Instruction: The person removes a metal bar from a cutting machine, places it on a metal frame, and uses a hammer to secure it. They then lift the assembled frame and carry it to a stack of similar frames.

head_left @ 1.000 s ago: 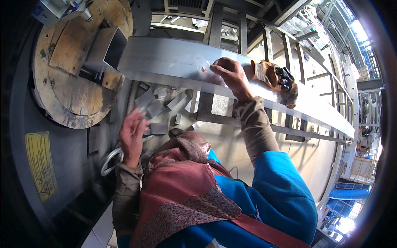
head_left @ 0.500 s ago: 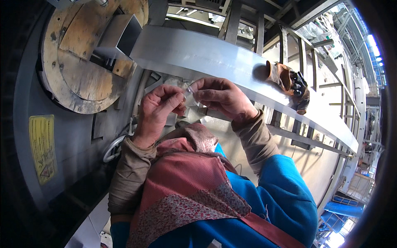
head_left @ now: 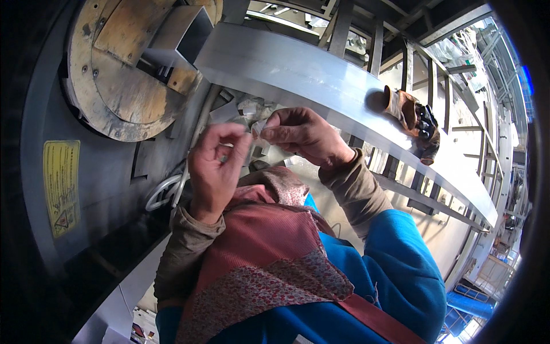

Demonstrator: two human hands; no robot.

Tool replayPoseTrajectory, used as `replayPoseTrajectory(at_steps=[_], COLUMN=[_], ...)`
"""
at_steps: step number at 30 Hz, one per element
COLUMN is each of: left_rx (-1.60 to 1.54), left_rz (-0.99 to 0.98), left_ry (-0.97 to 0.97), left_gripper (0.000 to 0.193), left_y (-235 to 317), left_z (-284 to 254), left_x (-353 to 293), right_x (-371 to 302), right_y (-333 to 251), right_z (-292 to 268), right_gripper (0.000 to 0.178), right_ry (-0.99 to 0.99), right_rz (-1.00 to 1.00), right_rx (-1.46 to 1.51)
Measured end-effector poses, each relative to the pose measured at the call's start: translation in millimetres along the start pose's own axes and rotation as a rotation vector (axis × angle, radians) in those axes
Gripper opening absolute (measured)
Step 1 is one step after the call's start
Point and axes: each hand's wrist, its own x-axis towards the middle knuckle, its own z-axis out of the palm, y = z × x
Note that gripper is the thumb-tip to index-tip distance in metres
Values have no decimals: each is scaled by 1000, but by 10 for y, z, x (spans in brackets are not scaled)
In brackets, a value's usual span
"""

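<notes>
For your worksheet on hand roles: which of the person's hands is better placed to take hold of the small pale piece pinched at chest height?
Probably the left hand: its fingertips are raised beside the small pale piece, which the right hand already pinches.

Both hands are bare, the left hand (head_left: 215, 166) and the right hand (head_left: 303, 135) alike, with no gloves or rings that can be made out; each forearm wears a brown knitted sleeve (head_left: 355, 186) with a ribbed, snug cuff at the wrist; over these sits a bright blue jacket (head_left: 395, 269), smooth and loose at the upper arm; a reddish-pink scarf (head_left: 269, 246) drapes across the chest, its lower part printed with a fine floral pattern; a plain red strap (head_left: 372, 315) crosses the jacket diagonally.
</notes>
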Motion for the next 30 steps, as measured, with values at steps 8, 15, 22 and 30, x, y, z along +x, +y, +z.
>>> replayPoseTrajectory(at_steps=[8,15,22,30], left_rx=[-204,-226,-202,-179], left_rz=[-194,-225,-233,-236], left_ry=[-43,-5,-26,-17], left_gripper=[16,17,17,18], left_y=[-59,-89,-100,-77], left_z=[-47,-63,-90,-112], left_x=[-47,-35,0,16], right_x=[65,120,185,188], right_y=[40,86,114,73], right_z=[158,118,120,140], right_gripper=[19,20,17,16], right_ry=[-12,-41,-25,3], right_rz=[26,-7,-34,-46], right_rx=[136,164,104,23])
